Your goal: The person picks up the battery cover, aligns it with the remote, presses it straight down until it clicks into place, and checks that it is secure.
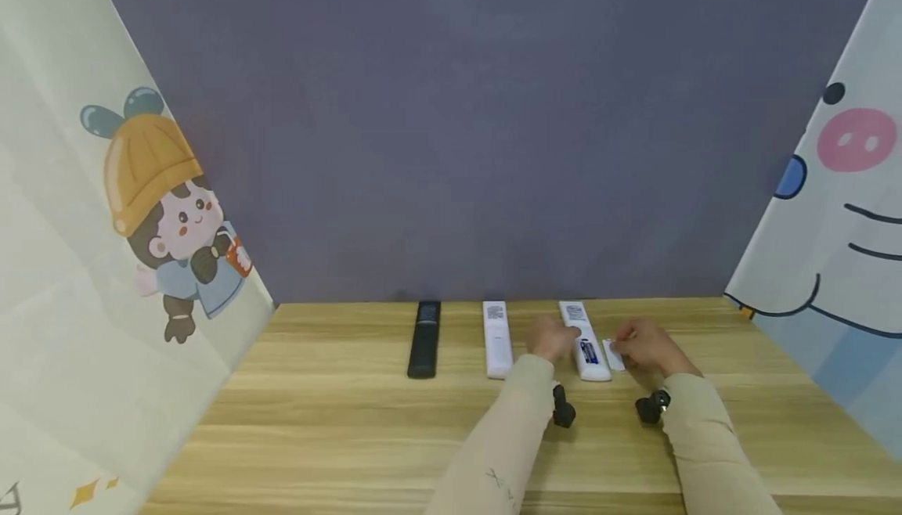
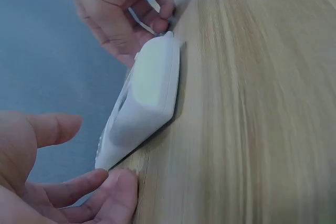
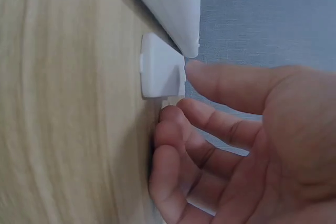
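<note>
A white remote control (image 1: 590, 358) lies back up on the table, its battery bay uncovered with blue batteries (image 1: 589, 352) inside. Along its left side is my left hand (image 1: 553, 339); in the left wrist view the fingertips (image 2: 123, 182) meet the remote's edge while the thumb stands apart from it. To the right of the remote lies a small white battery cover (image 3: 163, 72), flat on the wood. My right hand (image 1: 648, 345) is right at that cover, thumb tip by one edge and bent fingers beside another, with a gap between thumb and forefinger.
Left of my hands, a second white remote (image 1: 498, 347) and a black remote (image 1: 424, 347) lie in a row on the wooden table (image 1: 317, 421). A grey-blue panel (image 1: 451, 124) rises along the back edge, with printed side panels (image 1: 56, 264) left and right.
</note>
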Tool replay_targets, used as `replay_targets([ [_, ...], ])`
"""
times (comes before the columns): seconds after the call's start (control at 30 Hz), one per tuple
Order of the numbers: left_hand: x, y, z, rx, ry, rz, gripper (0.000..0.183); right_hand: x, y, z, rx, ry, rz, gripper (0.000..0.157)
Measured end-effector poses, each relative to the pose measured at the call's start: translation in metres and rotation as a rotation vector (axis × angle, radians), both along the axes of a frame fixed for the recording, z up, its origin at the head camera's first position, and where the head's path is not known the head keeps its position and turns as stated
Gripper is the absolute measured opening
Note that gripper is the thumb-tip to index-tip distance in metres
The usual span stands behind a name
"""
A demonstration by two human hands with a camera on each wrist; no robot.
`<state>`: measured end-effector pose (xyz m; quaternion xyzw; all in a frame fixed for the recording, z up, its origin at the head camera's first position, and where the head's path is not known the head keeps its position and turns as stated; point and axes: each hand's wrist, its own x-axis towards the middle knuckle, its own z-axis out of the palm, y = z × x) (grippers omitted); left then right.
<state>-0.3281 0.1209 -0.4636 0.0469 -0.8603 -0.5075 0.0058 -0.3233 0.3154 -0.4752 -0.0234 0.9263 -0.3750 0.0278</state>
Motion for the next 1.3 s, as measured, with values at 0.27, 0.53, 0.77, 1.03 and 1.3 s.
replay_targets([
  [0.27,-0.010,0.011,-0.010,-0.143,0.019,0.036,0.027,0.001,-0.003,-0.005,0.044,0.007,-0.004,0.023],
  [0.53,-0.020,0.024,-0.018,-0.265,0.054,0.076,0.038,0.002,-0.003,-0.005,0.055,0.001,-0.013,0.021],
  [0.77,-0.022,0.034,-0.020,-0.360,0.018,0.094,0.038,0.003,-0.002,-0.005,0.048,0.007,-0.015,0.018],
  [1.03,-0.018,0.039,-0.023,-0.341,0.000,0.146,0.036,0.004,-0.003,-0.004,0.074,0.002,-0.024,0.018],
  [1.3,-0.015,0.043,-0.022,-0.345,0.006,0.148,0.037,0.005,-0.004,0.000,0.038,-0.034,-0.039,0.017],
])
